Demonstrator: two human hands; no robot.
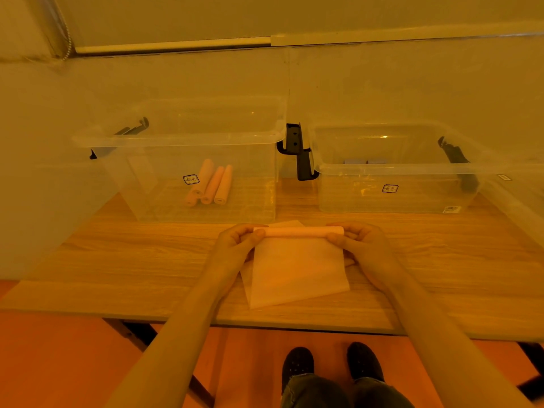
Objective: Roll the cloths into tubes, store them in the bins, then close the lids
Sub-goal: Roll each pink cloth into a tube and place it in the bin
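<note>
Cloth (297,269) on desk (117,260), rolled part lying left-right, left hand (238,242) and right hand (359,245) each pinching an end, flat remainder toward person, seemingly atop another sheet.

Single view, head-worn, wide-angle. Looks forward and steeply down over the bench (117,260) from its near edge, close in. Wall (382,83) toward 12 o'clock; wearer's shoes (297,363) and floor (59,363) at 6 o'clock. Both forearms enter from the bottom. Straight edges bow near frame borders. No second view for overlap.
</note>
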